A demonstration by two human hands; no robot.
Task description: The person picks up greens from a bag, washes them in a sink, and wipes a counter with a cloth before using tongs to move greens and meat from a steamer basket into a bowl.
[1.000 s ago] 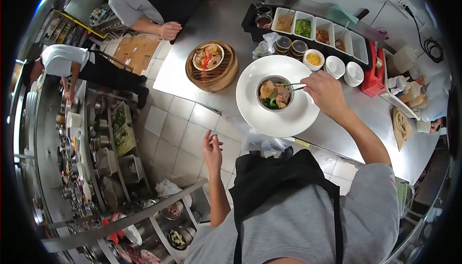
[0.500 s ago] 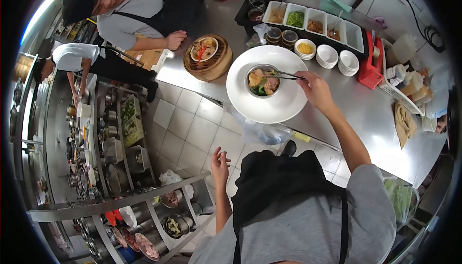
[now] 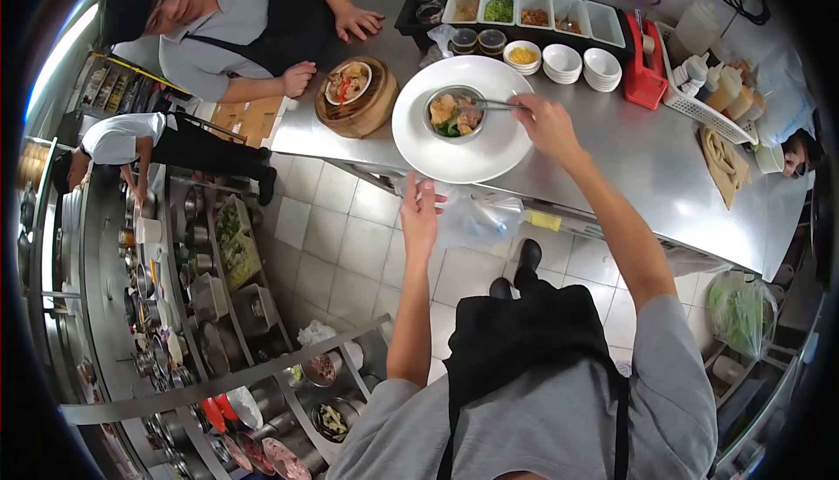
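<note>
My right hand (image 3: 546, 126) grips metal tongs (image 3: 498, 105), whose tips reach into a small metal bowl (image 3: 430, 127). Inside the bowl are golden-brown pieces (image 3: 444, 104) and green leaves (image 3: 447, 128). The bowl sits in the middle of a large white wide-rimmed plate (image 3: 489, 155) at the counter's edge. Just below the plate's near rim is my left hand (image 3: 421, 207), fingers stretched upward and holding nothing. To the left of the plate stands a bamboo steamer (image 3: 376, 117) with a small dish of food (image 3: 349, 84) on top.
Behind the plate are seasoning tubs (image 3: 498, 10), stacked white bowls (image 3: 562, 62) and a red holder (image 3: 644, 73). A co-worker (image 3: 253, 34) leans on the steel counter (image 3: 612, 143) at left. Another person (image 3: 131, 143) bends over the shelves. A cloth (image 3: 724, 165) lies right.
My left hand has risen toward the plate's near rim. My right hand still holds the tongs in the bowl. The whole view has shifted, and the counter appears higher and farther left.
</note>
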